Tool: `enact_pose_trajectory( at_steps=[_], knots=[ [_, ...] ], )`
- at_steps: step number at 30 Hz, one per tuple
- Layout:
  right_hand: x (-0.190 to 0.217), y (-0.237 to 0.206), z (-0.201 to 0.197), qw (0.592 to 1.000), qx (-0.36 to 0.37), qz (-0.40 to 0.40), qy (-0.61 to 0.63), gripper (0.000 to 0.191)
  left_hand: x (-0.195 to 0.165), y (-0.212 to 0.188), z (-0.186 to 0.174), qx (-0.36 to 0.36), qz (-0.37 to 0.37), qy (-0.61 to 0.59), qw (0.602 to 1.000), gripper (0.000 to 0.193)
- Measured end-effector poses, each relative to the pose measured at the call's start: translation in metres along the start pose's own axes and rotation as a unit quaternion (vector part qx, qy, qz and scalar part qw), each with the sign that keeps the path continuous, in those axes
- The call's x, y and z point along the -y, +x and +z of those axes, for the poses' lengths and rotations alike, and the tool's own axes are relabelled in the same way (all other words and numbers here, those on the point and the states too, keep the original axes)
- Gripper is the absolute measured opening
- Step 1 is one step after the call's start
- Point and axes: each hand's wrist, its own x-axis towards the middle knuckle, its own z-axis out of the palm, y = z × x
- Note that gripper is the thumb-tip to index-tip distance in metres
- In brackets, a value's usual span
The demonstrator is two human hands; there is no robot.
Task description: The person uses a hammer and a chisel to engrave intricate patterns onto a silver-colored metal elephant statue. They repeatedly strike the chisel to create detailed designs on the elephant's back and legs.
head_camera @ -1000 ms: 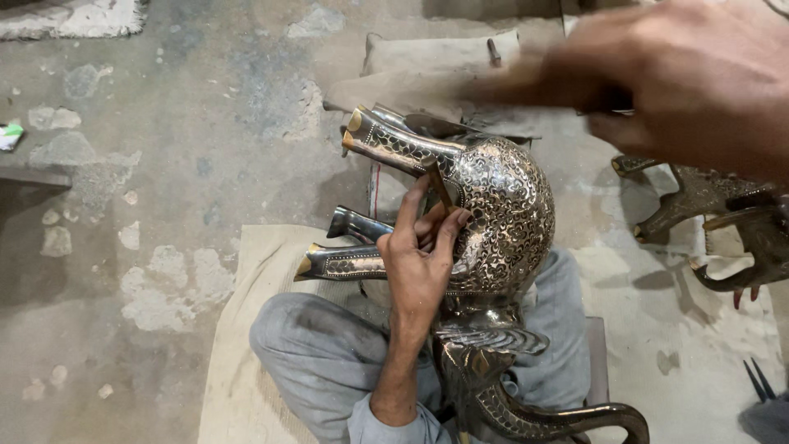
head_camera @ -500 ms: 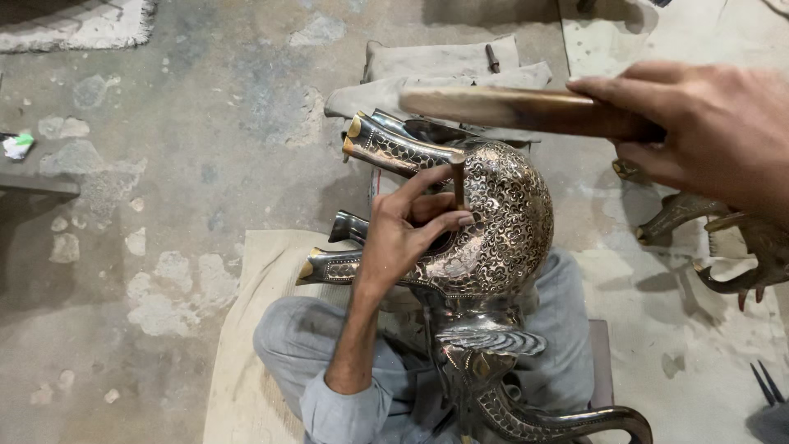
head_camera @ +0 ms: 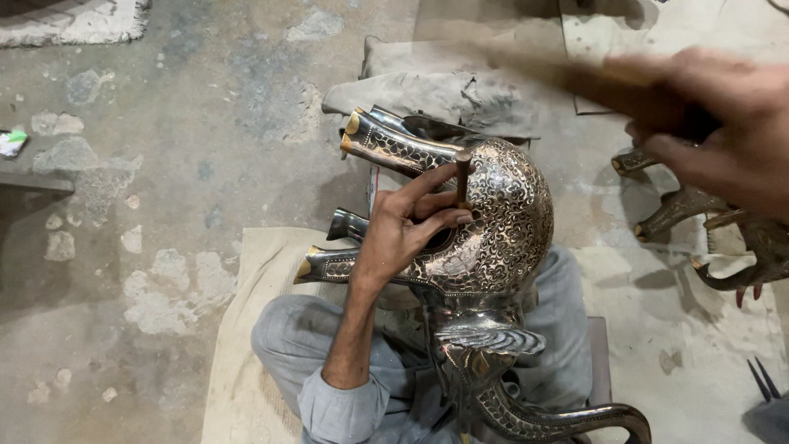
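A dark engraved metal animal figure lies on its side across my lap, legs pointing left, trunk curling down at the bottom. My left hand rests on its belly and pinches a short metal punch upright against the patterned body. My right hand is raised at the upper right, blurred, gripping a wooden-handled hammer that stretches left above the figure.
A folded grey cloth lies on the concrete floor beyond the figure. Another metal animal piece lies at the right. A beige sack is spread under my legs. Pointed tool tips show at the lower right.
My right hand with the hammer has swung up and down, now blurred in motion. My left hand has shifted its fingers, and the punch now shows upright on the body.
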Motion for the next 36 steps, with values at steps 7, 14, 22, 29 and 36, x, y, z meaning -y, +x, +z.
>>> enact_pose_trajectory(
  at_steps=[7,14,22,29,36],
  knots=[
    [0.021,0.020,-0.019,0.991,0.016,-0.085,-0.104,0.064,-0.005,0.000,0.001,-0.007,-0.012,0.017,1.000,0.056],
    [0.012,0.022,-0.006,0.986,0.037,-0.090,-0.134,0.059,-0.004,0.000,0.004,-0.034,-0.015,0.018,0.999,0.048],
    [0.001,0.019,0.003,0.971,0.094,-0.065,-0.209,0.063,-0.008,-0.002,0.007,-0.059,-0.036,-0.001,0.998,0.051],
    [0.007,0.020,0.002,0.975,0.081,-0.029,-0.206,0.067,-0.017,-0.004,0.004,-0.056,-0.052,0.029,0.997,0.055],
    [-0.001,0.012,0.004,0.971,0.071,-0.005,-0.229,0.077,-0.006,0.000,0.003,-0.042,-0.008,-0.040,0.998,0.055]
  ],
)
